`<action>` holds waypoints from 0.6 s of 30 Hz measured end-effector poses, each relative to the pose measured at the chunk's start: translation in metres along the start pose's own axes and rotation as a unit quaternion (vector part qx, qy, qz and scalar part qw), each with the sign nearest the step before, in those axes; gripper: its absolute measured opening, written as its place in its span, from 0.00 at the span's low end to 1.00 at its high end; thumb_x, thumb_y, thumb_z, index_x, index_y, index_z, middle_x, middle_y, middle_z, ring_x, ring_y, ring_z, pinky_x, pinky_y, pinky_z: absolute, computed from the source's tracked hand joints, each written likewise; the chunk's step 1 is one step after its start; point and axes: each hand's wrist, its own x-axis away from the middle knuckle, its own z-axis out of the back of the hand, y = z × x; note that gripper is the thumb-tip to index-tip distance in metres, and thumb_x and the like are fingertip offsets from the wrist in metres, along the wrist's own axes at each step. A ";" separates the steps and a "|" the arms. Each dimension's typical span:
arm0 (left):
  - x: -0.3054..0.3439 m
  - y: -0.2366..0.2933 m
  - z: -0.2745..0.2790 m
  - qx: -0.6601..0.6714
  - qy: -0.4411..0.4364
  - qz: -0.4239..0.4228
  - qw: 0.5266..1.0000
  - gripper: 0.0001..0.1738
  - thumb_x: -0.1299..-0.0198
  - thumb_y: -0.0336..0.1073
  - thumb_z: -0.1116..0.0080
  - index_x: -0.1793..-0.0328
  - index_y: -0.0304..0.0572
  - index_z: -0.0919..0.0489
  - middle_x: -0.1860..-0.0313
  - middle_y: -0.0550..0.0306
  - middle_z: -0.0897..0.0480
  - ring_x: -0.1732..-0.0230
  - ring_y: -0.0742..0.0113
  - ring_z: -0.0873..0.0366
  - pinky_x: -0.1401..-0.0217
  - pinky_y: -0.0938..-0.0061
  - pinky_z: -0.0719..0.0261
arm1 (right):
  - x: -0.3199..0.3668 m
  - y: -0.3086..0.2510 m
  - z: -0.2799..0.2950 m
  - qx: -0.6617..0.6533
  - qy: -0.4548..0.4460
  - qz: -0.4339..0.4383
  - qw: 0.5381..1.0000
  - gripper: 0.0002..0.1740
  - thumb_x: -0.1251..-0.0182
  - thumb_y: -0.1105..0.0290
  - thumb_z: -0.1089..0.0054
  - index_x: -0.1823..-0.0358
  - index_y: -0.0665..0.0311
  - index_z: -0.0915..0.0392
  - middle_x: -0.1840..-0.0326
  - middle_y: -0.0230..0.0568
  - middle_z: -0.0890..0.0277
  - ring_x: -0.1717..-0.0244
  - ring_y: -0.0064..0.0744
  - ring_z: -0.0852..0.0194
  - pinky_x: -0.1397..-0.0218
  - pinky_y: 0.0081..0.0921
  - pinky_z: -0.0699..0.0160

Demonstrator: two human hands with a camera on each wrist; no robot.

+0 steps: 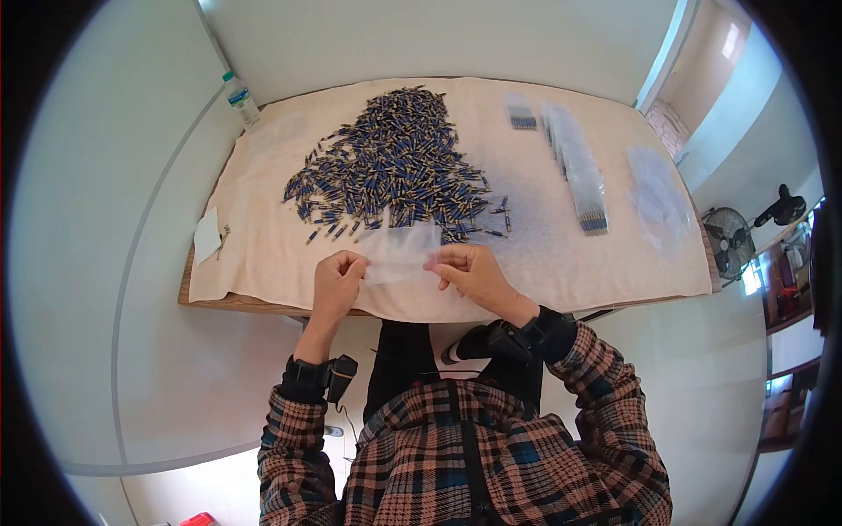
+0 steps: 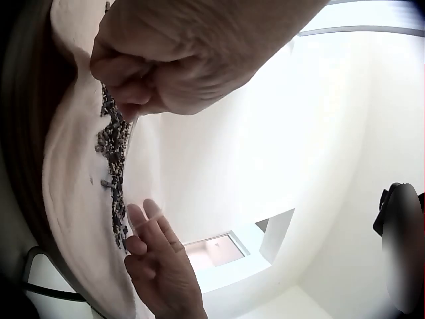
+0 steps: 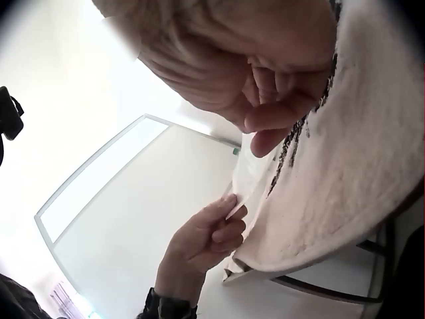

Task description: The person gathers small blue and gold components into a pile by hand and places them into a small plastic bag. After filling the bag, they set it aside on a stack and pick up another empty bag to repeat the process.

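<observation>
A translucent plastic bag (image 1: 402, 254) is stretched flat between both hands, close over the front of the cloth. My left hand (image 1: 338, 282) pinches its left edge between thumb and curled fingers; the right wrist view shows this hand (image 3: 199, 236) with the bag (image 3: 249, 166) rising from its fingertips. On the other side, my right hand (image 1: 478, 276) holds the right edge with thumb and fingertips. In the left wrist view that right hand (image 2: 163, 266) has two fingers fairly straight. Just beyond the bag lies a large heap of small dark-blue pieces with gold ends (image 1: 395, 167).
A cream cloth (image 1: 263, 254) covers the table. Filled clear packs (image 1: 574, 167) lie overlapped in a row at right, beside a smaller pack (image 1: 520, 114). Loose clear bags (image 1: 658, 197) lie far right. A bottle (image 1: 239, 98) stands back left; a white paper (image 1: 207, 235) lies at left.
</observation>
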 end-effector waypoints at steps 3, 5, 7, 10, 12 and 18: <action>0.000 -0.003 0.007 0.008 -0.025 0.051 0.998 0.10 0.38 0.34 0.45 0.68 0.35 0.22 0.82 0.66 0.27 0.90 0.83 0.39 0.89 0.85 0.45 | 0.001 -0.002 0.012 -0.004 0.055 0.040 0.998 0.14 0.34 0.73 0.46 0.49 0.70 0.24 0.61 0.36 0.18 0.72 0.15 0.25 0.78 0.12 0.30; -0.001 -0.003 0.009 0.013 -0.040 0.077 0.996 0.10 0.38 0.34 0.46 0.69 0.34 0.22 0.82 0.66 0.27 0.91 0.82 0.39 0.89 0.85 0.44 | 0.000 -0.004 0.025 -0.004 0.084 0.059 0.995 0.14 0.35 0.73 0.46 0.49 0.70 0.24 0.61 0.35 0.18 0.72 0.15 0.25 0.79 0.11 0.31; 0.000 0.000 0.008 -0.006 -0.045 0.085 0.995 0.11 0.38 0.33 0.47 0.70 0.33 0.23 0.83 0.64 0.27 0.91 0.81 0.38 0.89 0.84 0.43 | 0.001 -0.004 0.047 0.062 0.093 0.060 0.992 0.14 0.36 0.74 0.45 0.50 0.69 0.24 0.62 0.39 0.18 0.73 0.18 0.24 0.78 0.14 0.30; 0.000 -0.004 0.006 -0.030 -0.049 0.092 0.994 0.11 0.38 0.32 0.48 0.70 0.32 0.23 0.84 0.62 0.26 0.91 0.79 0.36 0.89 0.82 0.40 | -0.002 -0.003 0.061 0.170 0.088 0.084 0.978 0.15 0.39 0.73 0.43 0.50 0.69 0.24 0.62 0.43 0.18 0.72 0.24 0.23 0.75 0.18 0.28; 0.000 -0.002 0.002 -0.057 -0.048 0.098 0.992 0.10 0.38 0.31 0.49 0.69 0.30 0.24 0.84 0.58 0.25 0.90 0.76 0.33 0.88 0.80 0.37 | -0.004 -0.003 0.066 0.316 0.066 0.131 0.937 0.18 0.42 0.71 0.40 0.50 0.69 0.25 0.62 0.48 0.20 0.70 0.32 0.21 0.71 0.25 0.24; 0.009 0.012 -0.001 -0.084 -0.063 0.127 0.986 0.09 0.35 0.33 0.55 0.62 0.33 0.28 0.84 0.57 0.25 0.91 0.76 0.33 0.90 0.82 0.38 | -0.015 0.007 0.034 0.483 0.100 0.191 0.849 0.23 0.47 0.66 0.36 0.50 0.68 0.28 0.61 0.53 0.25 0.62 0.50 0.24 0.60 0.38 0.24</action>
